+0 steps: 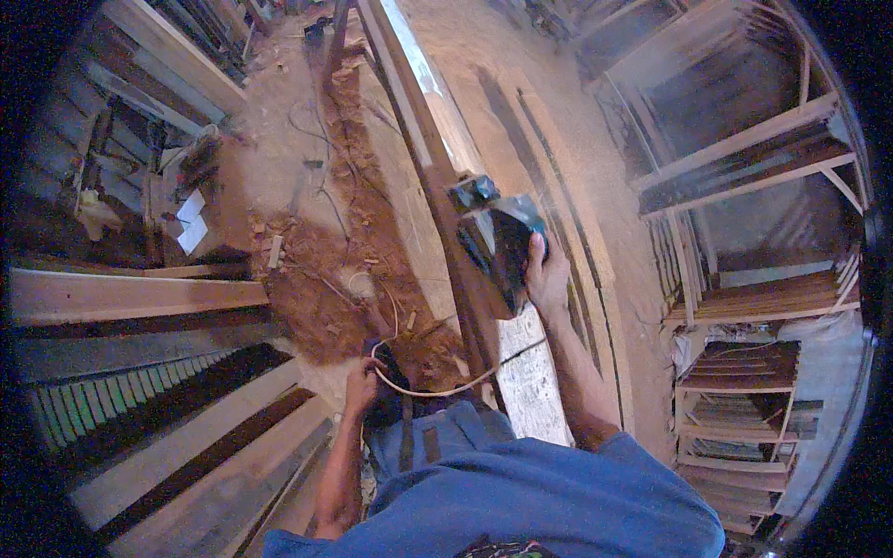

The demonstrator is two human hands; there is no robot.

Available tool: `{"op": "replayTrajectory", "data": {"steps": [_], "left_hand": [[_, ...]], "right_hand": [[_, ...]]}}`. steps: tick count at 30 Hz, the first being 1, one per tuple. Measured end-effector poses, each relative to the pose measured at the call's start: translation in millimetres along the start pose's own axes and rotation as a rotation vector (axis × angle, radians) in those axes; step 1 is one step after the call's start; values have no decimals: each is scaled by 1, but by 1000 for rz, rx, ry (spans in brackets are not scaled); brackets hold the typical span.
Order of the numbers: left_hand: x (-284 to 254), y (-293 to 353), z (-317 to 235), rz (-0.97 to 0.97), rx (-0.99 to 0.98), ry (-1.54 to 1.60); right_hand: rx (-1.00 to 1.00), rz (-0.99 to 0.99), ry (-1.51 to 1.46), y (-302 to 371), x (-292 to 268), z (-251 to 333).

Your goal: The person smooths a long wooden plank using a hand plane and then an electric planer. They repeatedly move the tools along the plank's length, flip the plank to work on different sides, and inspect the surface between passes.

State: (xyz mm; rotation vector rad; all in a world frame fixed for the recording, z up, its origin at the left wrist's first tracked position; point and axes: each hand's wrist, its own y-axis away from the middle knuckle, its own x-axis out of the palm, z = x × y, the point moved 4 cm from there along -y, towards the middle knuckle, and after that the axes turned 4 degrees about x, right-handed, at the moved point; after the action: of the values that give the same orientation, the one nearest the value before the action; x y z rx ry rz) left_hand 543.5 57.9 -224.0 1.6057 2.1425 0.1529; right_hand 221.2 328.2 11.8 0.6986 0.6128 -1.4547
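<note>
My right hand [546,274] grips the back of a dark teal power tool [498,232] that rests on a long narrow wooden plank [437,177] running away from me along a sawdust-covered workbench [558,167]. My left hand [361,383] hangs low beside my leg and holds the tool's pale cord [423,391], which loops across from my left hand toward the bench. Below them I see my blue shirt and jeans.
Reddish wood shavings [344,279] cover the floor on the left of the bench. Stacked planks [186,437] lie at lower left, more timber at upper left. Wooden frames and shelves [744,372] stand on the right. A small box with white paper [191,223] sits on the floor.
</note>
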Motion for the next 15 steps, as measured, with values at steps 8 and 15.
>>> {"op": "replayTrajectory", "data": {"steps": [8, 15], "left_hand": [[-22, -63, -33, -101, 24, 55], [-58, -137, -61, -116, -70, -23]], "right_hand": [[-100, -93, -15, -121, 54, 95], [-162, -110, -80, -225, 96, 159]]}}
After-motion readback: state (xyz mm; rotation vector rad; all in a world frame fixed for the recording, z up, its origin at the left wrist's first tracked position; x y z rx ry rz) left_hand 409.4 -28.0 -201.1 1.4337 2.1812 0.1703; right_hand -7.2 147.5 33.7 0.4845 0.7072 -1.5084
